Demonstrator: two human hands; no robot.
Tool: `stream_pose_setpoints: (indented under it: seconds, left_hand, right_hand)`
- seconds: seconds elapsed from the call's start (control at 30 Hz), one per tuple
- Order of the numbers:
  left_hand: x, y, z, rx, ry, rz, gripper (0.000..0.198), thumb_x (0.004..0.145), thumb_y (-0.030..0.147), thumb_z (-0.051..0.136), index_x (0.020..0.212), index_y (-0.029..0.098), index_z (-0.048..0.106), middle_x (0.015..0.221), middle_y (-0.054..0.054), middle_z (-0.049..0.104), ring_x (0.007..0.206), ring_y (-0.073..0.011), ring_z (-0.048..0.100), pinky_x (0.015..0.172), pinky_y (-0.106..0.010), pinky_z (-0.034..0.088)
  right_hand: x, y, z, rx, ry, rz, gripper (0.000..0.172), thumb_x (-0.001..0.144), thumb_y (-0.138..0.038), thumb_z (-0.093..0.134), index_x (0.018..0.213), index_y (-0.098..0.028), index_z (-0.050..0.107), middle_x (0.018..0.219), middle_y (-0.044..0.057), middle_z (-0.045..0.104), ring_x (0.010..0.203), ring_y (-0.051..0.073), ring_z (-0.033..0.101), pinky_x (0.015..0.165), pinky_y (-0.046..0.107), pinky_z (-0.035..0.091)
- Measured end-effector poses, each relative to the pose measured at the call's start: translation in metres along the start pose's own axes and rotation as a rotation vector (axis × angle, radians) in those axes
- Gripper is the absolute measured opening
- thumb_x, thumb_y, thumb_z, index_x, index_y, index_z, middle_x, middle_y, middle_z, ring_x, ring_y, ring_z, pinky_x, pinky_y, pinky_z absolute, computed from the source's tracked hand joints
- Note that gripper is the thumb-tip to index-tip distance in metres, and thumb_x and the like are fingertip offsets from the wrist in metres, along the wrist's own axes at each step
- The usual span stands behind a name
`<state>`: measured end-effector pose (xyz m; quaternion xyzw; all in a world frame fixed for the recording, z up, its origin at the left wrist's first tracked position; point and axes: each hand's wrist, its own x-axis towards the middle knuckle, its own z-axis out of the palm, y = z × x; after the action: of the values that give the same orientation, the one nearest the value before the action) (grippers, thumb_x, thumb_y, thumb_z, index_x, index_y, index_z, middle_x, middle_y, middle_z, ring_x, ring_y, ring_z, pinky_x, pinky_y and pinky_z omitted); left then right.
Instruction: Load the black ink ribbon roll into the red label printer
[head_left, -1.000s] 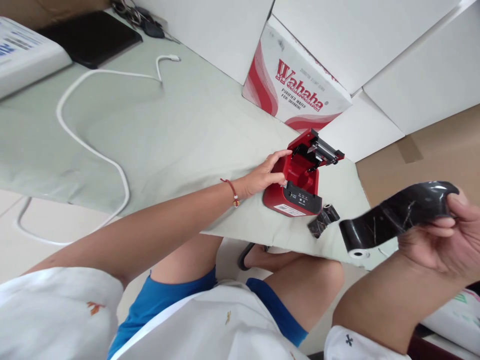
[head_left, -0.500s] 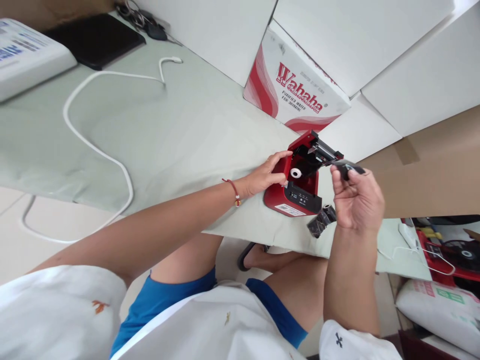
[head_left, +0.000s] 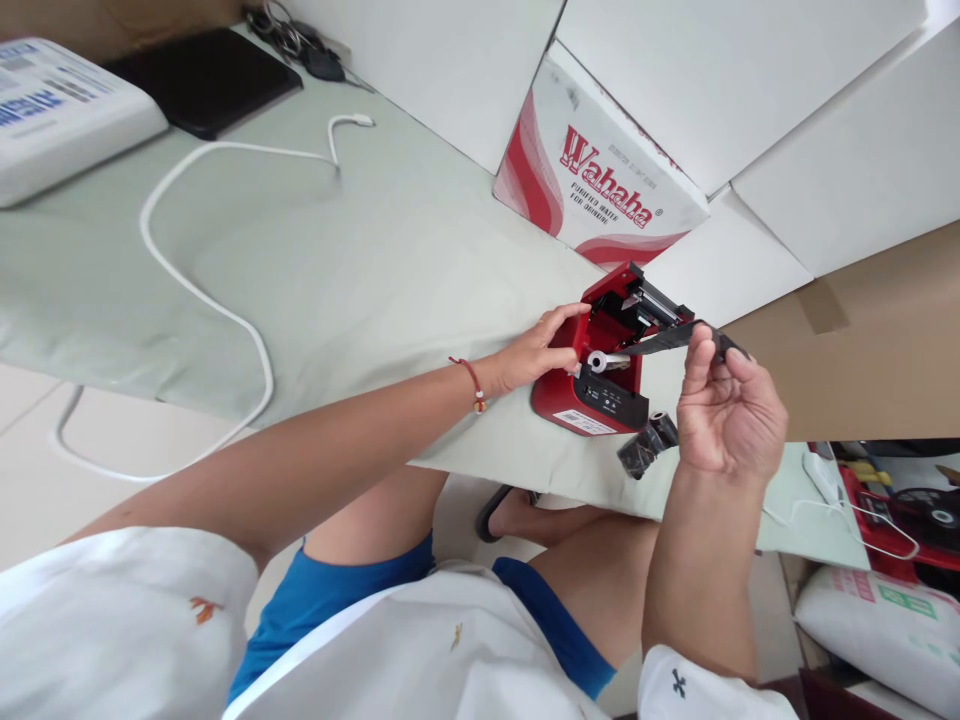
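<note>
A small red printer [head_left: 556,398] stands on the cloth-covered table with its lid raised and its bay exposed. My left hand [head_left: 529,352] grips its left side, thumb on the near edge and fingers on the far one. Inside the bay is a roll with a white core [head_left: 598,361]. From that bay a black strip [head_left: 667,342] runs up to the right. Its free end is pinched between the thumb and fingers of my right hand [head_left: 731,410], palm turned up. Beside the printer lie dark small rolls [head_left: 649,445], partly in black wrapping.
Behind the printer stands a Wahaha carton [head_left: 592,190] against white boxes. A white cable [head_left: 225,305] loops across the table at left, near a black tablet-like slab [head_left: 206,85] and keys [head_left: 300,40]. A brown carton [head_left: 862,340] is at right.
My right hand has moved right and slightly down, drawing out more black strip, which now stretches taut. The white core shows more of its length. My left hand keeps its hold.
</note>
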<state>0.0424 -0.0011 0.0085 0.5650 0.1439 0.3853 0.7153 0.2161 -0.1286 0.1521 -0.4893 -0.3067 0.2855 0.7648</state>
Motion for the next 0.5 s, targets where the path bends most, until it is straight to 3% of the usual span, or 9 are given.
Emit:
stream_pose_setpoints:
  seconds: [0.1,0.27,0.37,0.5]
  left_hand:
    - [0.002,-0.004,0.0,-0.021,-0.006,-0.001,0.091,0.07,0.027,0.071,0.159,0.036,0.051,0.158,-0.007,0.057,0.141,-0.0344,0.056,0.124,-0.061,0.046]
    - [0.003,-0.007,0.0,-0.028,-0.007,-0.007,0.09,0.07,0.027,0.072,0.158,0.039,0.052,0.157,-0.006,0.058,0.14,-0.0338,0.056,0.125,-0.062,0.046]
    - [0.002,-0.005,0.001,-0.033,0.003,-0.002,0.09,0.07,0.027,0.072,0.157,0.038,0.052,0.156,-0.006,0.058,0.139,-0.0335,0.058,0.126,-0.061,0.046]
    - [0.001,0.0,0.004,-0.049,0.009,-0.03,0.094,0.07,0.027,0.074,0.16,0.031,0.049,0.146,-0.009,0.063,0.121,-0.0298,0.067,0.122,-0.059,0.049]
  right_hand:
    - [0.005,0.001,0.013,0.005,0.011,-0.067,0.022,0.084,-0.013,0.083,0.088,-0.022,0.063,0.108,0.002,0.077,0.127,0.023,0.079,0.107,0.038,0.072]
    - [0.008,0.006,0.037,-0.038,-0.025,-0.14,0.025,0.083,-0.012,0.081,0.086,-0.022,0.058,0.1,0.0,0.077,0.113,0.02,0.084,0.11,0.036,0.069]
    - [0.008,0.013,0.041,-0.081,-0.058,-0.11,0.027,0.081,-0.016,0.083,0.084,-0.022,0.057,0.095,0.001,0.078,0.106,0.021,0.086,0.105,0.035,0.071]
    - [0.004,0.022,0.035,-0.111,-0.065,-0.008,0.028,0.074,-0.017,0.087,0.086,-0.021,0.062,0.092,-0.001,0.08,0.098,0.021,0.087,0.093,0.031,0.073]
